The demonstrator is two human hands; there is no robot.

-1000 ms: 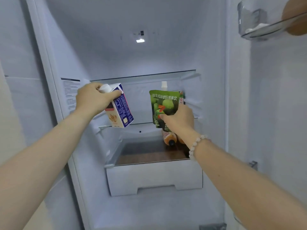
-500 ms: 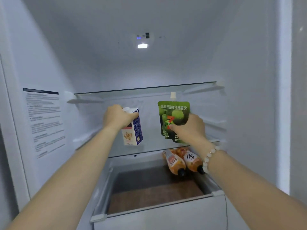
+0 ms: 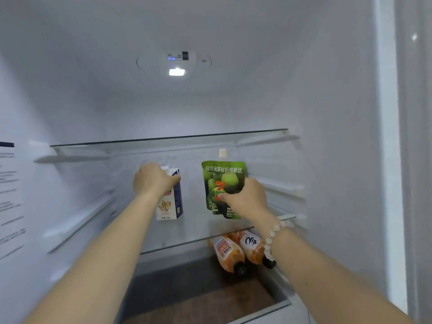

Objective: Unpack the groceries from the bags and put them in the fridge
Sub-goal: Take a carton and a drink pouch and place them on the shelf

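Left hand [image 3: 154,181] curled over the carton [image 3: 171,204], right hand [image 3: 245,197] pinching the green pouch [image 3: 222,181], both upright at the glass shelf [image 3: 194,230], I judged each base should sit flat before I let go.

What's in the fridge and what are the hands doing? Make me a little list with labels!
left hand: grips the top of the carton
right hand: holds the pouch low down
carton: upright, at the shelf; touching it or not, unclear
pouch: green, upright, right of the carton
bottles: two orange ones lying below the shelf
light: on, up top
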